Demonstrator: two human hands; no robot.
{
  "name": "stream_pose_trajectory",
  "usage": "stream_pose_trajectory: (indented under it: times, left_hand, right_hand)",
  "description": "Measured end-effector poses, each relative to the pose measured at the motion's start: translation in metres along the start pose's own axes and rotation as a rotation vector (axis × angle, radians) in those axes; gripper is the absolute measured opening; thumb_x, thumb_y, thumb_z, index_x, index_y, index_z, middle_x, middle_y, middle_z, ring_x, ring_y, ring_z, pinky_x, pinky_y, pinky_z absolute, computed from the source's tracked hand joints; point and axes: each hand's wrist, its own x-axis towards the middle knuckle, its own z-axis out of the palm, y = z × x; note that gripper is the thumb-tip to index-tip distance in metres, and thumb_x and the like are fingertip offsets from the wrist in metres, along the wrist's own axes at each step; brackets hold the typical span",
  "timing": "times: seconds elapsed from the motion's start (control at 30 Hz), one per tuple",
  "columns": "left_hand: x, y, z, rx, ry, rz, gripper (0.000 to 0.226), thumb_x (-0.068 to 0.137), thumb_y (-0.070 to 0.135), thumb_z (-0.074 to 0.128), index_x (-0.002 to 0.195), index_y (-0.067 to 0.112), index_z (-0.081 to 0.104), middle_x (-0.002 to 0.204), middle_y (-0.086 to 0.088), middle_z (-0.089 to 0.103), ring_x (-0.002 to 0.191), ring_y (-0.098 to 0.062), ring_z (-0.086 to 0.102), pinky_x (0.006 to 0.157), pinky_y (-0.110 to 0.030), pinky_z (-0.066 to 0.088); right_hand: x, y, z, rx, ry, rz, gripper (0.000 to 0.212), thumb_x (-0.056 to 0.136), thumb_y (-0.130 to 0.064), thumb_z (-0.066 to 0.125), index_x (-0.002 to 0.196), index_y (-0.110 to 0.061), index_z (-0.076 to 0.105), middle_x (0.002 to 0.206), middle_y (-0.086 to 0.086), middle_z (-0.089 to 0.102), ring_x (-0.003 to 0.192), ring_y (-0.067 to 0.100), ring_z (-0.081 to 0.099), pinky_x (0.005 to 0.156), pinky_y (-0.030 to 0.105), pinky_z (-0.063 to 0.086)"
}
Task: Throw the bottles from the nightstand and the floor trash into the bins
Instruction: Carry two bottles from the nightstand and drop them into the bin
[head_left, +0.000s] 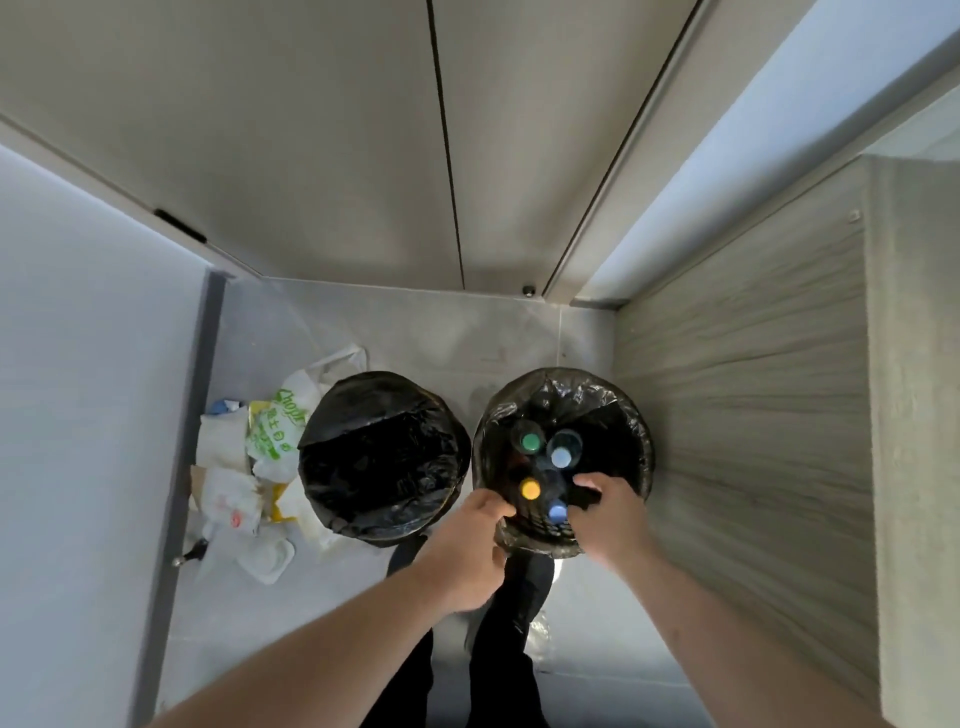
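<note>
i'm looking down into a narrow corner. beyond the grip, pale cabinet doors (332, 135) split by a dark seam rise from a grey tiled floor (405, 322). right of the grip stands a wood-grain panel (753, 374); left, a plain wall (88, 364) with grey skirting (182, 415).

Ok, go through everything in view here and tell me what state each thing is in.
right bin: lined, holding upright capped bottles
left bin: lined, nothing visible inside
floor trash: still piled left of the bins
left hand: on a bottle in the right bin
right hand: gripping a bottle in the right bin
</note>
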Motion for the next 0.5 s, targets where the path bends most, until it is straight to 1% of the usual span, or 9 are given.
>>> stream_pose_trajectory:
  times: [0.07, 0.13, 0.2, 0.23, 0.33, 0.43, 0.5]
  left_hand:
    - [-0.036, 0.002, -0.019, -0.012, 0.008, -0.019, 0.051, 0.094, 0.015, 0.056, 0.144, 0.026, 0.048, 0.151, 0.015, 0.034, 0.127, -0.013, 0.053, 0.106, -0.021, 0.038]
    - [-0.081, 0.005, -0.042, -0.017, 0.016, -0.047, 0.052, 0.095, 0.016, 0.054, 0.145, 0.026, 0.047, 0.153, 0.016, 0.030, 0.128, -0.013, 0.053, 0.108, -0.025, 0.040]
    - [-0.132, 0.010, -0.069, -0.016, 0.044, -0.084, 0.053, 0.095, 0.018, 0.053, 0.147, 0.027, 0.046, 0.155, 0.017, 0.028, 0.129, -0.015, 0.052, 0.109, -0.029, 0.042]
    - [-0.157, 0.013, -0.082, -0.013, 0.065, -0.103, 0.053, 0.095, 0.019, 0.053, 0.147, 0.027, 0.047, 0.154, 0.018, 0.027, 0.129, -0.015, 0.052, 0.108, -0.029, 0.042]
    - [-0.231, 0.021, -0.117, -0.034, 0.159, -0.138, 0.050, 0.094, 0.022, 0.056, 0.142, 0.032, 0.049, 0.152, 0.020, 0.026, 0.129, -0.014, 0.052, 0.106, -0.032, 0.046]
    - [-0.297, 0.031, -0.144, -0.056, 0.253, -0.169, 0.050, 0.094, 0.023, 0.057, 0.142, 0.034, 0.049, 0.155, 0.017, 0.028, 0.130, -0.014, 0.050, 0.107, -0.030, 0.045]
    - [-0.336, 0.038, -0.154, -0.075, 0.327, -0.219, 0.050, 0.095, 0.023, 0.060, 0.143, 0.034, 0.049, 0.157, 0.016, 0.029, 0.135, -0.014, 0.047, 0.109, -0.029, 0.043]
  right_hand:
    - [-0.033, -0.009, -0.008, -0.001, -0.019, -0.028, 0.043, 0.085, -0.021, 0.070, 0.128, -0.025, 0.066, 0.122, 0.000, 0.063, 0.106, 0.022, 0.067, 0.094, 0.037, 0.056]
    - [-0.075, -0.024, -0.023, -0.020, -0.034, -0.071, 0.042, 0.087, -0.016, 0.070, 0.128, -0.025, 0.065, 0.127, -0.006, 0.056, 0.108, 0.017, 0.065, 0.095, 0.035, 0.054]
    - [-0.121, -0.044, -0.041, -0.068, -0.053, -0.113, 0.042, 0.089, -0.018, 0.069, 0.129, -0.027, 0.063, 0.130, -0.011, 0.052, 0.104, 0.010, 0.065, 0.091, 0.029, 0.054]
    - [-0.143, -0.053, -0.050, -0.096, -0.060, -0.140, 0.042, 0.090, -0.019, 0.070, 0.130, -0.028, 0.062, 0.129, -0.013, 0.051, 0.106, 0.010, 0.064, 0.092, 0.029, 0.053]
    - [-0.209, -0.089, -0.075, -0.112, -0.035, -0.209, 0.044, 0.088, -0.020, 0.071, 0.130, -0.030, 0.063, 0.129, -0.014, 0.053, 0.115, 0.014, 0.062, 0.099, 0.036, 0.053]
    - [-0.271, -0.126, -0.092, -0.108, -0.058, -0.284, 0.044, 0.090, -0.023, 0.069, 0.132, -0.031, 0.060, 0.132, -0.015, 0.051, 0.117, 0.012, 0.060, 0.099, 0.033, 0.051]
    - [-0.303, -0.147, -0.099, -0.125, -0.098, -0.334, 0.045, 0.092, -0.024, 0.067, 0.135, -0.031, 0.057, 0.136, -0.017, 0.049, 0.119, 0.007, 0.055, 0.100, 0.026, 0.046]
